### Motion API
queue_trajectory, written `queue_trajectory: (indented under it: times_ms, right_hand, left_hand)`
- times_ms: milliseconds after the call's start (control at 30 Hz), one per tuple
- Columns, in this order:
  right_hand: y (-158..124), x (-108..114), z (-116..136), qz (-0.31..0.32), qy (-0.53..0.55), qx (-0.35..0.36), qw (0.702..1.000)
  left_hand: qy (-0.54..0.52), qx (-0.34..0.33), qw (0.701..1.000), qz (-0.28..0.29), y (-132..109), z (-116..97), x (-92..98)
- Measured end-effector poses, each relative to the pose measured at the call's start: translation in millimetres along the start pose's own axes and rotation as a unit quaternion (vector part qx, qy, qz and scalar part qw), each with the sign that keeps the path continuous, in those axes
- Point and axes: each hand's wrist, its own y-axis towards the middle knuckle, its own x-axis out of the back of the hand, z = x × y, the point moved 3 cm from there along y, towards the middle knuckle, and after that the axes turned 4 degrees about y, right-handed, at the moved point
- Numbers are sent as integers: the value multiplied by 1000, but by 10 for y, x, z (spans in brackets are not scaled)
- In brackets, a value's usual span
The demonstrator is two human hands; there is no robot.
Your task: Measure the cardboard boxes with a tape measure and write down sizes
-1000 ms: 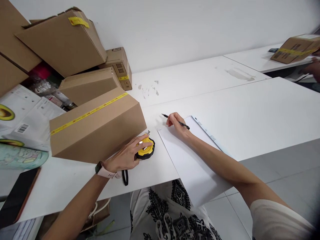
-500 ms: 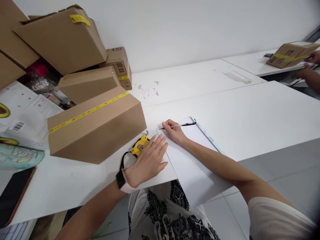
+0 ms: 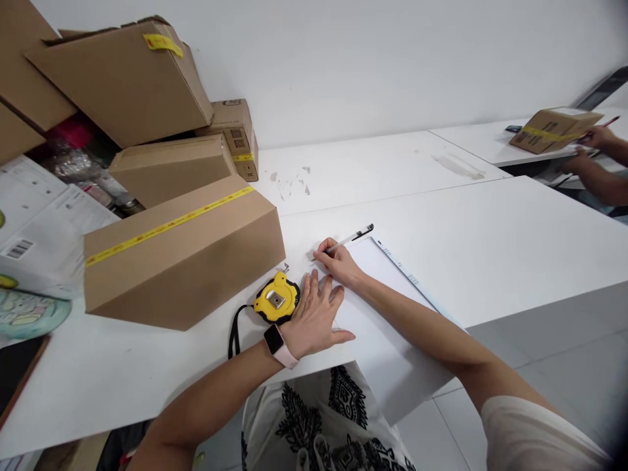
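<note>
My right hand [image 3: 338,263] is closed round a pen [image 3: 354,236] with a clear barrel and a black cap end. Its tip points down at the top left corner of a white sheet of paper [image 3: 387,333]. My left hand [image 3: 316,314], wearing a smartwatch, lies flat with fingers spread over the sheet's left edge. Right beside it is a yellow and black tape measure [image 3: 276,298], its metal hook end out and a black strap trailing. A bluish printed strip [image 3: 412,278] runs along the sheet's right edge.
A taped cardboard box [image 3: 196,252] stands left of the tape measure, with more cartons [image 3: 132,78] stacked behind. A dark phone [image 3: 19,369] lies at the left edge. Far right, another person's hands [image 3: 596,140] are near a small carton [image 3: 552,129] on the white table [image 3: 490,248].
My left hand has moved right, onto the paper, and uncovered the tape measure. The pen in my right hand now tilts more steeply.
</note>
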Motion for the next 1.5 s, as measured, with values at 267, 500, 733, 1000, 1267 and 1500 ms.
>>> queue_trajectory:
  times_ms: [267,500,733,1000,1267,1500]
  right_hand:
    - [-83,-43,-47,-9,34,9,999]
    - [-50,-49,-19,-37,-79,46,995]
    - [-89,-67,-18,-30,-68,27,997]
    - [-128,-75,41,-26,-134,58,989]
    - [-129,-91,33,-12,-160,65,985]
    - [-123,-104,42,-11,-163,70,984]
  left_hand:
    - [-50,-1,999,6,17,122,25]
    - [-13,3,999,-51,-16,113,-45]
    - [4,-7,998,-66,-36,99,-37]
    - [9,0,997,-82,-45,85,-77]
    - [19,14,995,-93,-30,76,-149]
    - [10,16,995,-102,-31,83,-175]
